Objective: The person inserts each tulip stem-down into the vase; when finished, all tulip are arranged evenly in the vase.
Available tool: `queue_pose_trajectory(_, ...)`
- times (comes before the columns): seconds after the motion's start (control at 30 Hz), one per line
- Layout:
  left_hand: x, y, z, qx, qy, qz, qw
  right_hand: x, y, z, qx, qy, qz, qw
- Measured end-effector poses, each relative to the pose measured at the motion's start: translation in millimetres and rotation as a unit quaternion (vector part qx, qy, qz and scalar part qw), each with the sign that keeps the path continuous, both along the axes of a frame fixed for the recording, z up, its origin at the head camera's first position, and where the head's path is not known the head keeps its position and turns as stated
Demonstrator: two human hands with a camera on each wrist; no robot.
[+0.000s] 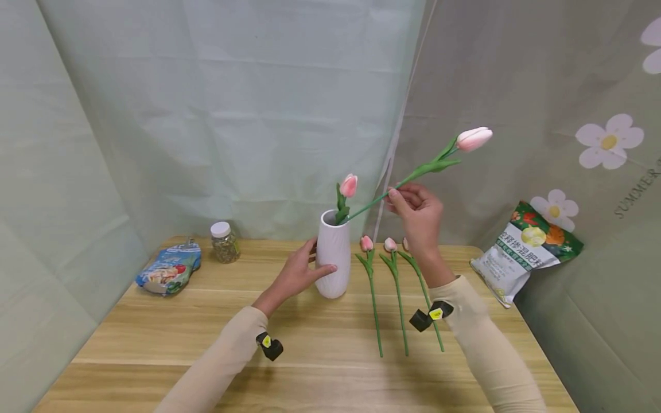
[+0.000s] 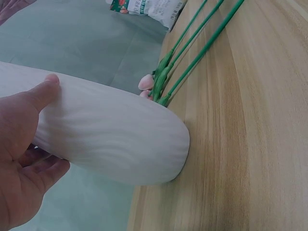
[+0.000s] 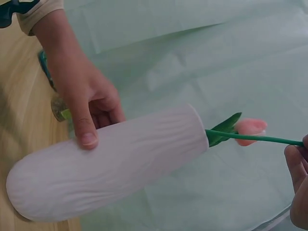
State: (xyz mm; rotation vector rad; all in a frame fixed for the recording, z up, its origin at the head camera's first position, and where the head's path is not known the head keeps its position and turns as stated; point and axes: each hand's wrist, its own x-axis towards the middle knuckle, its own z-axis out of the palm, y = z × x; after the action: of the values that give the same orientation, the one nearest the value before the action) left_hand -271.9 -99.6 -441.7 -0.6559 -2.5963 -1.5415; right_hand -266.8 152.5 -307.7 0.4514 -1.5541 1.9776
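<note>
A white ribbed vase (image 1: 333,258) stands upright on the wooden table, and my left hand (image 1: 302,267) grips its side, thumb across the front, fingers behind. One pink tulip (image 1: 348,186) stands in the vase. My right hand (image 1: 419,215) pinches the green stem of another pink tulip (image 1: 474,139) between thumb and fingers. That stem slants down leftward, its lower end at the vase's mouth (image 3: 199,126); how far it reaches inside is hidden. In the left wrist view the left thumb (image 2: 45,91) presses on the vase wall.
Three tulips (image 1: 397,287) lie side by side right of the vase, one partly behind my right wrist. A jar with a white lid (image 1: 224,244) and a blue packet (image 1: 170,268) are at the left. A fertilizer bag (image 1: 524,252) leans at the right edge. Curtains hang behind.
</note>
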Motion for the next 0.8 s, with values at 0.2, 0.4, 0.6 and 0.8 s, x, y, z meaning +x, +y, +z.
queue_pose_trajectory(0.2, -0.8, 0.0, -1.2, 0.0, 0.007, -0.001, 1.0, -0.9, -7.2, -9.0, 0.017, -0.004, -0.004, 0.9998)
queue_pose_trajectory(0.4, -1.4, 0.2, -3.4, -0.002, 0.013, 0.0, 0.9999, -2.0, -13.3, -17.1, 0.018, -0.023, 0.007, 0.9995)
queue_pose_trajectory(0.6, -1.1, 0.5, -2.9, -0.003, 0.013, 0.001, 0.9999, -5.4, -19.7, -22.0, 0.047, -0.029, 0.008, 0.9984)
queue_pose_trajectory(0.8, -1.6, 0.1, -3.3, -0.002, 0.013, -0.002, 0.9999, -7.8, -27.4, -27.5, 0.072, -0.032, 0.019, 0.9967)
